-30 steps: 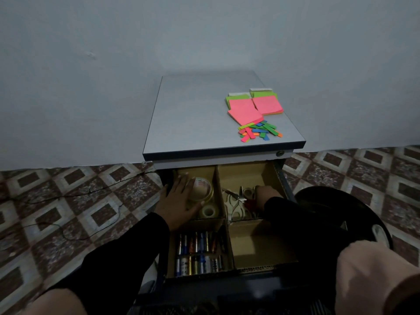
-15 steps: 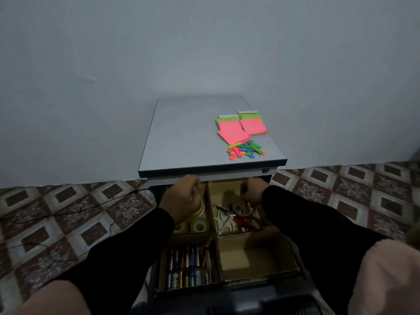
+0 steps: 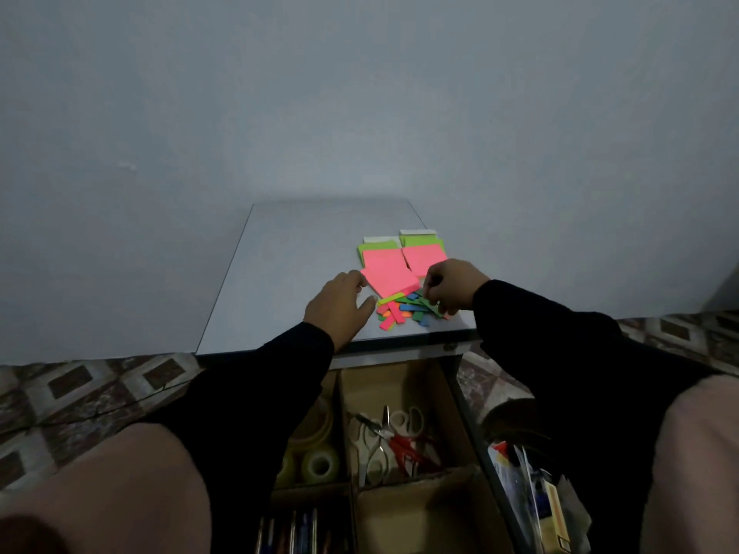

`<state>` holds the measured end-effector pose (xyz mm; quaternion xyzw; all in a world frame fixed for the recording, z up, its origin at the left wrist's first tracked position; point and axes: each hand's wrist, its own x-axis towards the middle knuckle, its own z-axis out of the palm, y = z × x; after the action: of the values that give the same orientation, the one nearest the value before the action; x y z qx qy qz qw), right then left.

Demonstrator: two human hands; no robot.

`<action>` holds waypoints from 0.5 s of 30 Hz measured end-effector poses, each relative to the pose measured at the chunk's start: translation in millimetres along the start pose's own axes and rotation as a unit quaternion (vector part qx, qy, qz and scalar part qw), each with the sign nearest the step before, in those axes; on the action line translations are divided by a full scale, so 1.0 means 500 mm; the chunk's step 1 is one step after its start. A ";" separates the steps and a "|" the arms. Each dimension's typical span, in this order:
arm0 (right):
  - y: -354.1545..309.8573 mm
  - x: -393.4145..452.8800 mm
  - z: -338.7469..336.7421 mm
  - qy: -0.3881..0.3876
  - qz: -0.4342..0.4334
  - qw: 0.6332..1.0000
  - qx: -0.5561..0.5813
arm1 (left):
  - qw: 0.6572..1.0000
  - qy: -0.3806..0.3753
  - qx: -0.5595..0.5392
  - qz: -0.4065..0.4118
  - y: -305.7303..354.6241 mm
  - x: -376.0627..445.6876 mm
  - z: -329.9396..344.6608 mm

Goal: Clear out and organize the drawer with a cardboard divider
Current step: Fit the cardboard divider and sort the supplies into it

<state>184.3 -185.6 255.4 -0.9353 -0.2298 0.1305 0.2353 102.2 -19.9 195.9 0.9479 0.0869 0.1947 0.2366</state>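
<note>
The open drawer holds a cardboard divider (image 3: 345,409). Its back left compartment has tape rolls (image 3: 320,462), and the back right one has scissors (image 3: 384,441). Pens or batteries (image 3: 294,529) lie front left, and the front right compartment (image 3: 420,513) is bare. On the cabinet top lie pink and green sticky note pads (image 3: 386,269) and a pile of small coloured paper strips (image 3: 404,311). My left hand (image 3: 340,303) rests on the top with its fingertips at the pink pad's left edge. My right hand (image 3: 452,285) has its fingers curled down onto the strips.
The grey cabinet top (image 3: 288,273) stands against a plain wall. Patterned floor tiles (image 3: 80,389) lie on both sides. A container with papers and small items (image 3: 532,497) sits right of the drawer. My knees fill the lower corners.
Both hands have left the drawer's back compartments and risen to the cabinet top, beside the sticky notes and strips. The tape and scissors stay in the drawer.
</note>
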 end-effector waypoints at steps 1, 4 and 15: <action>0.007 0.013 -0.007 0.014 0.002 1.000 -0.001 | 1.000 -0.001 0.014 -0.002 0.000 0.014 0.004; 0.027 0.060 -0.019 0.057 0.017 0.998 -0.011 | 0.999 -0.006 0.045 -0.019 -0.003 0.062 0.014; 0.053 0.204 -0.009 0.138 0.108 0.984 -0.029 | 0.988 -0.083 0.126 -0.036 -0.004 0.150 0.061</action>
<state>283.5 -158.1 232.0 -0.9701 -0.0963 0.0178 0.2219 183.0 -11.4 194.8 0.9792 0.1252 0.0946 0.1287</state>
